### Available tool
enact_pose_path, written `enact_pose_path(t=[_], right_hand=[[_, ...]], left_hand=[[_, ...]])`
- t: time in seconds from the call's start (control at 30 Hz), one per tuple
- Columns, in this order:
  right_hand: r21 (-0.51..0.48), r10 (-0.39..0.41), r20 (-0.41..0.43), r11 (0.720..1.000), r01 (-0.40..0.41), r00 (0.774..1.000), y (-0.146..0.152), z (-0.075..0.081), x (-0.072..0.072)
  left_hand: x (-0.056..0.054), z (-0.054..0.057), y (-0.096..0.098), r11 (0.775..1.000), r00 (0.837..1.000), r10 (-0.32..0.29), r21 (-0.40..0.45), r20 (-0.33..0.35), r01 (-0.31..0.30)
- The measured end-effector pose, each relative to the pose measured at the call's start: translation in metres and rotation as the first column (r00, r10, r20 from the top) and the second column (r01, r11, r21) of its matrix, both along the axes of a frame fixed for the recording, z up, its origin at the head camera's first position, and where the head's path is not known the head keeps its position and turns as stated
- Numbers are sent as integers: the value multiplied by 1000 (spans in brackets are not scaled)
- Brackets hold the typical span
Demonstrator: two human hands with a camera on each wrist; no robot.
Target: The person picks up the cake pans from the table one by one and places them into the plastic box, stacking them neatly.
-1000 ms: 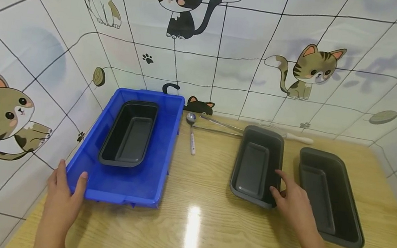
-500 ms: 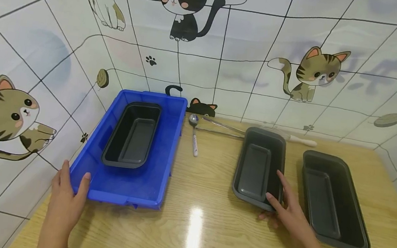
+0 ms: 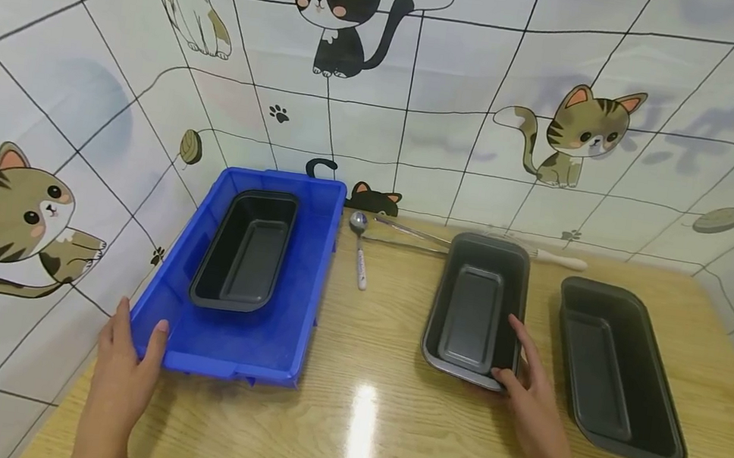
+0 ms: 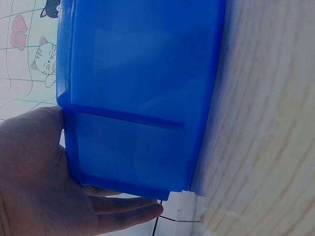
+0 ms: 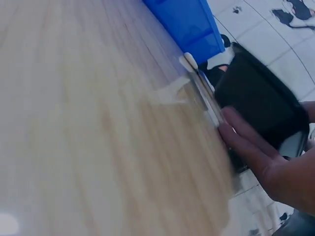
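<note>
My left hand (image 3: 122, 375) holds the near-left corner of a blue plastic tray (image 3: 233, 369), thumb at the front rim and fingers along the outer left side. In the left wrist view those fingers (image 4: 130, 216) lie straight against the tray's wall. A dark grey loaf pan (image 3: 228, 242) sits inside the tray. My right hand (image 3: 534, 406) grips a second loaf pan (image 3: 475, 303) by its near-right side, thumb and a finger over the rim. In the right wrist view this pan (image 5: 263, 93) is tilted, with fingers beneath it.
Right of the right hand stands a larger grey loaf pan (image 3: 624, 375). A spoon (image 3: 360, 251) lies beside the tray. Behind the held pan are metal tongs (image 3: 408, 229) and a whisk with a pale handle (image 3: 559, 260). A cat-patterned wall covering (image 3: 447, 139) borders the wooden table (image 3: 286, 441).
The right hand has shifted its fingers lower and under the middle loaf pan, whose near end now tips slightly. My left hand stays at the tray corner.
</note>
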State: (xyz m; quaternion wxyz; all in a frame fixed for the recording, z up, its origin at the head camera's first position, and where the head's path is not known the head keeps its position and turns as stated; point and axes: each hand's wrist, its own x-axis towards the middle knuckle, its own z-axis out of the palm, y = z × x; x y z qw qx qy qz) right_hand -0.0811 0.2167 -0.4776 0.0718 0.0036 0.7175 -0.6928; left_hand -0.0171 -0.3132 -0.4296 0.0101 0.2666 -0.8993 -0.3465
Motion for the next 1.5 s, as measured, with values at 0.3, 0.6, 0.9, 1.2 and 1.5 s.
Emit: enact_pose_path(t=[0.3, 0.6, 0.9, 1.2, 1.5], right_hand=[[-40, -70, -16, 997, 69, 997, -11, 13, 1], [8, -74, -11, 997, 74, 997, -24, 24, -1], [-184, -2, -73, 983, -11, 997, -38, 36, -9], [-196, 53, -108, 978, -73, 993, -56, 56, -14], [-183, 88, -94, 978, -104, 992, -74, 72, -22]], left_hand=[[0, -1, 2, 1000, 1000, 0, 4, -29, 1], [0, -2, 2, 1000, 999, -2, 8, -36, 2], [1, -2, -1, 1000, 1000, 2, 18, -14, -2], [0, 0, -1, 1000, 1000, -7, 16, -31, 7], [-1, 0, 1, 1000, 1000, -10, 14, -22, 10]])
